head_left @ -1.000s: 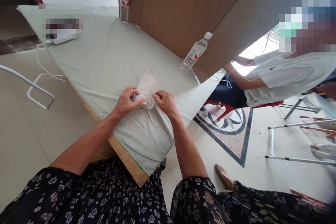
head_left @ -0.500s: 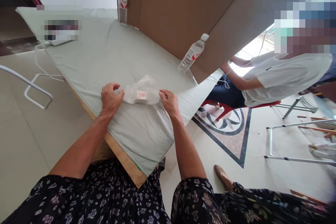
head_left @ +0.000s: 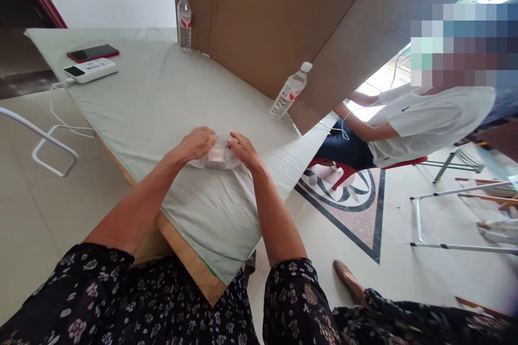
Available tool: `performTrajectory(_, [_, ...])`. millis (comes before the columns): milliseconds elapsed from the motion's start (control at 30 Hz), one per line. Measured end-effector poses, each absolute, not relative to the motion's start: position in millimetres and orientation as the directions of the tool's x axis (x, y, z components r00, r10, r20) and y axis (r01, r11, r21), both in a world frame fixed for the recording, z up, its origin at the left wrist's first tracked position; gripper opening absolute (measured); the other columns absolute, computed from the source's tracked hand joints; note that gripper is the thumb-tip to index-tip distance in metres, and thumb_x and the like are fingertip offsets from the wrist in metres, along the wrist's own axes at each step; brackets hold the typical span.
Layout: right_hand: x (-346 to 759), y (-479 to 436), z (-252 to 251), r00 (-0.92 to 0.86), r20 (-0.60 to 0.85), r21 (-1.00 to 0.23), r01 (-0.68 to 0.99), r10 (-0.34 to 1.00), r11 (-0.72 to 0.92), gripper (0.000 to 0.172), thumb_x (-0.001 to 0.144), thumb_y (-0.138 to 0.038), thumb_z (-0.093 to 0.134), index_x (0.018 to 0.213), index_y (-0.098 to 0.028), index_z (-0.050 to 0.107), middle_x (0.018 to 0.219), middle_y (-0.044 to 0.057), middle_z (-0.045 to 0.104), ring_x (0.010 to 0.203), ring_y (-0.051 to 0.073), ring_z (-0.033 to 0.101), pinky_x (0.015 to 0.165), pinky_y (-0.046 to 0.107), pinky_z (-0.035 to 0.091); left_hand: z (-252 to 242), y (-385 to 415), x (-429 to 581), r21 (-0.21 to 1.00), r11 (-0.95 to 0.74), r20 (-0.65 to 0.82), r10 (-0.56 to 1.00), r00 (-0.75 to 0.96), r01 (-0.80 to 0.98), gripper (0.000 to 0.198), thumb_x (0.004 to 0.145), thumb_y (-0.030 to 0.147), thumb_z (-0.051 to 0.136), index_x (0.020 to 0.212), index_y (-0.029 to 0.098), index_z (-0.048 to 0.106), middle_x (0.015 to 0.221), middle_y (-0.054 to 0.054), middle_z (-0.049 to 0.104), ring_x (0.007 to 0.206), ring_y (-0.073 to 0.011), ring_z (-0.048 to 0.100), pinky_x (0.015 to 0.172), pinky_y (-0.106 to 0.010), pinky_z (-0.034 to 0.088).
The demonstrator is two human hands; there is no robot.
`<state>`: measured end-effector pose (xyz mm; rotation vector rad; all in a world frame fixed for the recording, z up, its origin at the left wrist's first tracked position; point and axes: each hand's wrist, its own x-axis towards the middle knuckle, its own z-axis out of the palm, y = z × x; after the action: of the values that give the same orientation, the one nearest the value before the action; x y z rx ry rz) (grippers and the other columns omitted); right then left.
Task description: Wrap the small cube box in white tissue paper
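Note:
A small whitish box (head_left: 216, 158) with a reddish mark sits on the cloth-covered table, in or on a crumpled translucent plastic bag (head_left: 232, 160); I cannot tell which. My left hand (head_left: 198, 143) reaches over the bag's far left part, its fingers curled down and closed on the plastic. At the far right side of the bag, my right hand (head_left: 243, 151) pinches the film between thumb and fingers. Both hands are close together, just beyond the box.
Water bottles stand by a brown cardboard panel (head_left: 259, 21): one at the back (head_left: 184, 21), one nearer right (head_left: 290, 91). A phone (head_left: 93, 53) and a white cabled device (head_left: 91, 70) lie at the far left. A person in a white shirt (head_left: 437, 124) sits to the right.
My left hand has moved right and over the bag, and its fingers have closed on it. My right hand has moved left, and the bag is drawn in narrower between them.

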<state>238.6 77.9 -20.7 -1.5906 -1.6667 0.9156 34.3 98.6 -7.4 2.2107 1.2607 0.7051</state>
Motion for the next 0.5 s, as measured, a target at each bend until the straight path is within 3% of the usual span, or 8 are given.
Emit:
performTrajectory(33, [241,78,-27,0.020,-0.063,-0.894,0.443,0.998,-0.065,0.041,0.099,-0.031,0.051,0.134,-0.017,0.067,0.113,0.012,0.078,0.104,0.020,0.073,0.085,0.033,0.059,-13,103,27,0.690,-0.356,0.185,0.929,0.321,0.631,0.019,0.082,0.038,0.056,0.079,0.024,0.068,0.091,-0.009,0.075,0.102,-0.0301,0.070,0.099,-0.043,0.054])
performTrajectory(100, [245,74,-36,0.102,-0.151,-0.950,0.260,0.983,-0.173,0.048,0.101,-0.038,0.048,0.142,-0.015,0.060,0.112,0.012,0.077,0.095,0.019,0.074,0.075,0.031,0.059,-21,105,11,0.711,-0.290,0.161,0.954,0.253,0.641,0.022,0.084,0.040,0.056,0.086,0.024,0.070,0.097,-0.011,0.075,0.108,-0.0320,0.069,0.100,-0.045,0.054])
performTrajectory(167, [248,68,-39,0.113,-0.150,-0.968,0.188,0.982,-0.169,0.049,0.099,-0.042,0.052,0.139,-0.015,0.060,0.119,0.013,0.076,0.097,0.018,0.074,0.076,0.030,0.058,-24,98,-3,0.732,-0.264,0.149,0.962,0.230,0.628,0.031,0.087,0.045,0.053,0.095,0.023,0.073,0.111,-0.012,0.076,0.117,-0.0332,0.068,0.105,-0.047,0.053])
performTrajectory(300, [249,54,-30,0.021,-0.016,-0.953,0.302,1.000,-0.021,0.048,0.090,-0.050,0.066,0.126,-0.019,0.069,0.126,0.011,0.075,0.110,0.021,0.071,0.094,0.034,0.056,-16,72,-9,0.711,-0.285,0.134,0.952,0.274,0.643,0.056,0.082,0.054,0.058,0.123,0.018,0.072,0.128,-0.015,0.073,0.120,-0.0354,0.067,0.104,-0.049,0.053])
performTrajectory(400, [252,33,-16,-0.058,0.064,-0.926,0.369,0.996,0.081,0.050,0.090,-0.053,0.067,0.128,-0.020,0.069,0.114,0.009,0.079,0.107,0.022,0.071,0.100,0.038,0.053,-8,51,-8,0.719,-0.301,0.156,0.948,0.276,0.626,0.066,0.077,0.044,0.061,0.137,0.015,0.065,0.113,-0.013,0.077,0.108,-0.0322,0.071,0.093,-0.043,0.057])
performTrajectory(500, [259,3,-5,-0.257,0.095,-0.912,0.366,0.962,0.188,0.047,0.098,-0.054,0.056,0.128,-0.021,0.070,0.099,0.006,0.081,0.102,0.021,0.071,0.099,0.038,0.052,-3,31,-16,0.735,-0.388,0.206,0.909,0.362,0.555,0.065,0.082,0.045,0.060,0.141,0.018,0.062,0.097,-0.009,0.078,0.113,-0.0301,0.071,0.083,-0.035,0.057])
